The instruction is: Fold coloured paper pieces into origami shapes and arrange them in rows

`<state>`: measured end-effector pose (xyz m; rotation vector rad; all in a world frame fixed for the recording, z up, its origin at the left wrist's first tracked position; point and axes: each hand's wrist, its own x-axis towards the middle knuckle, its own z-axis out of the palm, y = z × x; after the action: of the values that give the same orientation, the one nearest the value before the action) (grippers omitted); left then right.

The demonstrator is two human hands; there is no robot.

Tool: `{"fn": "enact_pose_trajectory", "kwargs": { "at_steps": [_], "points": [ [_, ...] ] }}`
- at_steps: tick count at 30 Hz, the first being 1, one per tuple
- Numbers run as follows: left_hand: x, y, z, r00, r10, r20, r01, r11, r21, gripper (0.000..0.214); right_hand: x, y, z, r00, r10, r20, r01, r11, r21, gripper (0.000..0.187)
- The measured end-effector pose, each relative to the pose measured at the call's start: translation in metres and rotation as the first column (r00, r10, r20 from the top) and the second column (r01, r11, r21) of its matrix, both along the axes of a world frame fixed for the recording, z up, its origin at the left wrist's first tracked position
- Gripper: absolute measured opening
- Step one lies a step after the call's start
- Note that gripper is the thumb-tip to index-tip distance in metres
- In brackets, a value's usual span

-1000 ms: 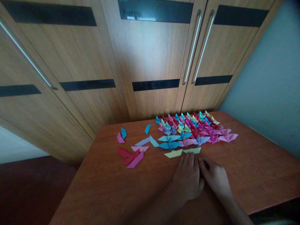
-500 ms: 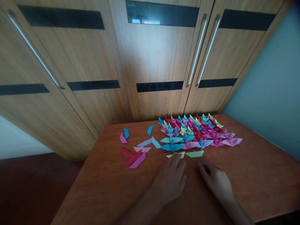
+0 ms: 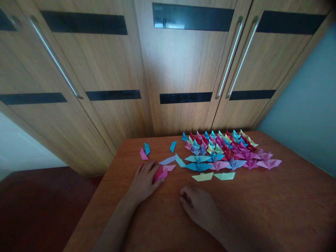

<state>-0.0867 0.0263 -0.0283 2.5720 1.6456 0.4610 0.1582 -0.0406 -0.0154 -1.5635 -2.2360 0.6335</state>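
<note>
My left hand (image 3: 144, 182) lies over the folded paper strips at the left of the table, its fingers spread across them. A red folded strip (image 3: 157, 173) and a magenta one (image 3: 162, 175) show between its thumb and forefinger. To the right, my right hand (image 3: 201, 208) rests low above the tabletop, fingers curled in, with no paper visible in it. Beyond it lie a pale yellow folded strip (image 3: 202, 176) and a pale green one (image 3: 224, 176), side by side. Pink (image 3: 169, 168) and lavender (image 3: 167, 160) strips sit just past my left fingers.
Rows of colourful paper cranes (image 3: 217, 148) stand at the back right of the wooden table (image 3: 168, 217). Blue strips (image 3: 173, 146) and a small pink piece (image 3: 143, 154) lie at the back left. A wooden wardrobe (image 3: 181, 63) rises directly behind the table.
My left hand has moved left from the pale yellow strip onto the red and magenta strips. My right hand has come left and nearer to me. The view has shifted slightly.
</note>
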Motion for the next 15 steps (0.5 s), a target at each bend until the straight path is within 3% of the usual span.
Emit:
{"fn": "enact_pose_trajectory", "kwargs": {
  "at_steps": [8,15],
  "points": [
    [-0.001,0.001,0.001,0.994,0.082,0.068,-0.086,0.995,0.054,0.040,-0.036,0.019,-0.003,0.999,-0.019,0.027,0.017,0.996,0.088,0.032],
    [0.003,0.003,0.004,0.978,0.049,0.205,-0.079,0.987,0.141,0.025,-0.037,0.025,-0.013,0.999,-0.025,-0.041,0.030,0.993,0.113,0.034]
  ]
}}
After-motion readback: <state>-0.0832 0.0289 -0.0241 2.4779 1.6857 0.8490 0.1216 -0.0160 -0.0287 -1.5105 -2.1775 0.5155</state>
